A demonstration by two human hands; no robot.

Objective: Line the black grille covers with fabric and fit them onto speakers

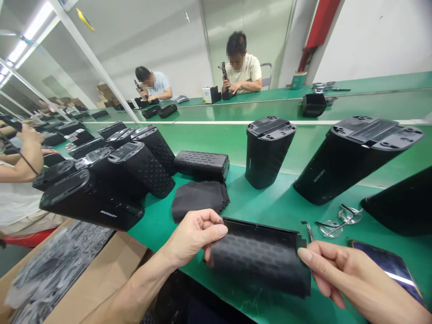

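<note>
Black rubber sheet [259, 256], textured in a honeycomb pattern, sits bowed between the two hands just above the green bench mat [270, 211]. The left hand [192, 236] and right hand [340, 274] stand apart, each apparently pinching an opposite edge, which seems to hold the curve open. A stack of similar sheets [199, 200] lies just ahead, within easy reach. Black speaker bodies [270, 150] stand or lie beyond, seemingly grouped for access. Tweezers [308, 231] and eyeglasses [339, 220] rest near the right hand, close to a phone [388, 265].
</note>
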